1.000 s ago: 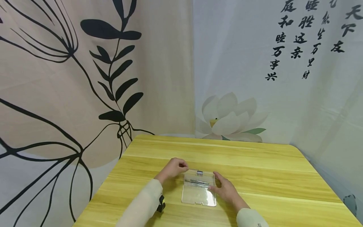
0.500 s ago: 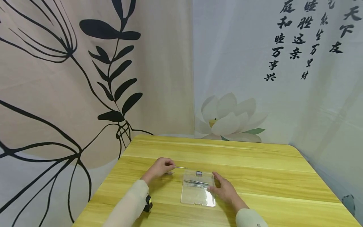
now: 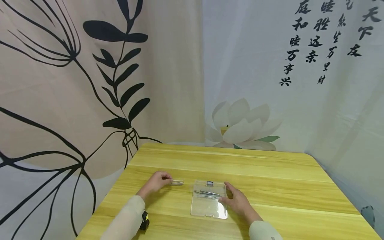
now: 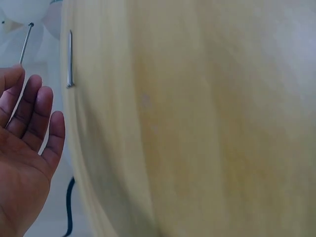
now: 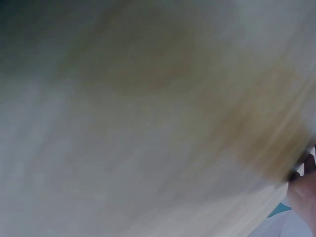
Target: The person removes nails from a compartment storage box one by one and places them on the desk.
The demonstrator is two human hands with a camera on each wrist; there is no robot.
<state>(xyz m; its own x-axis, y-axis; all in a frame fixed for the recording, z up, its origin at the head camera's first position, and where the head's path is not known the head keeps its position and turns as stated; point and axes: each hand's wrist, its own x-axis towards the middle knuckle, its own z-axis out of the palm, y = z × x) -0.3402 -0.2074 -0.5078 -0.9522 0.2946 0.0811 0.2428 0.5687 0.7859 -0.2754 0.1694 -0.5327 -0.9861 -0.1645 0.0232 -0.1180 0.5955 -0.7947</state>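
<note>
My left hand (image 3: pixel 157 182) pinches a thin metal nail (image 4: pixel 25 44) between thumb and forefinger, its head pointing away from the fingers in the left wrist view. Another nail (image 4: pixel 69 59) lies on the tabletop beside that hand. In the head view, the nails (image 3: pixel 178 182) by the left fingertips overlap. A clear plastic box (image 3: pixel 207 209) lies unfolded to the right, with several more nails (image 3: pixel 208 192) in its far half. My right hand (image 3: pixel 239 200) holds the box by its right side, thumb near the hinge line and fingers along the outer edge.
The wooden table (image 3: pixel 270 173) has rounded far corners, and printed curtains (image 3: pixel 177 83) hang right behind it. A black device (image 3: pixel 144 221) sits at the left wrist. The right wrist view is mostly blurred tabletop (image 5: pixel 148 123).
My left hand has moved left from the box's far-left corner, carrying a nail to the one lying on the table. The right hand and box have stayed in place.
</note>
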